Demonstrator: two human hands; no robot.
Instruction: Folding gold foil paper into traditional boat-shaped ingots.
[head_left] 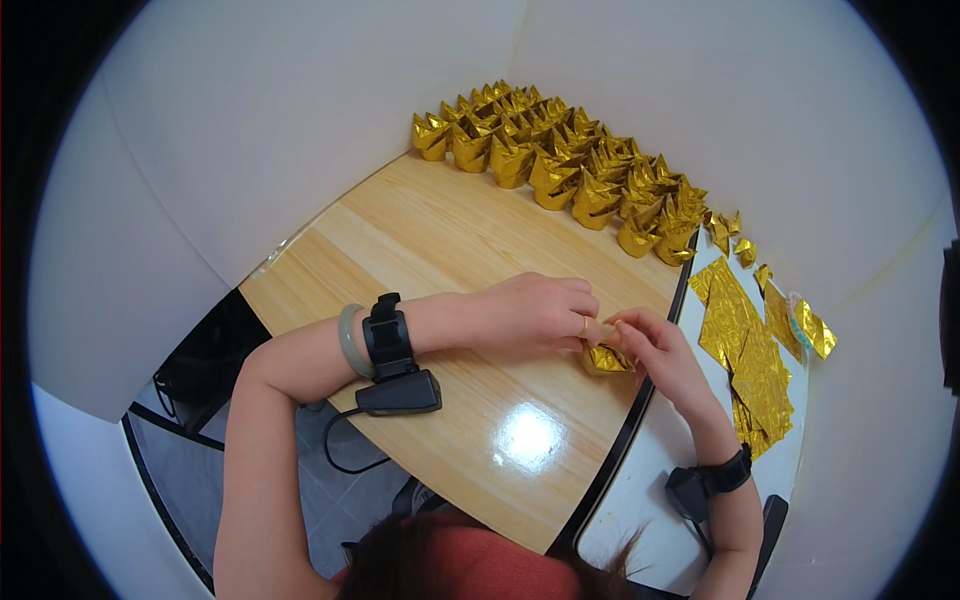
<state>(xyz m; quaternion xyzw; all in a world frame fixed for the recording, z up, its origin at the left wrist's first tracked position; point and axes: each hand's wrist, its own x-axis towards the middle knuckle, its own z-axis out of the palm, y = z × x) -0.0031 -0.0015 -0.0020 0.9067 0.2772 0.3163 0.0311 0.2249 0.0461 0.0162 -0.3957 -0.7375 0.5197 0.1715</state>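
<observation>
Basically, both hands meet over one small gold foil piece (607, 361), near the R end of the wood-grain tabletop (430, 235), just L of the black edge strip (612, 470); L hand (545, 312) comes over it from the L, palm down, fingers curled at its upper side, a ring (585, 325) on one; thumb hidden, so can't tell if they're clamped on the foil; R hand (668, 352) comes in from the other side, thumb & forefinger bunched close at the piece's upper R edge, tips overlapped by the L ones, so exact grip can't be told either; L forearm lies across the tabletop & blocks part of it, w/ a pale bangle (352, 340), a black wrist strap (388, 340) & a black box (400, 393) w/ cable (335, 440) hanging off the near edge; R wrist has its own black device (705, 487); far side is packed w/ rows of folded gold shapes (550, 165), pointed tips up, crowding the white wall (300, 110); R of the strip, a white surface (622, 535) carries overlapping flat gold sheets (745, 350), a few small gold bits (745, 250) & a gold pack (815, 328) partly in clear wrap.
</observation>
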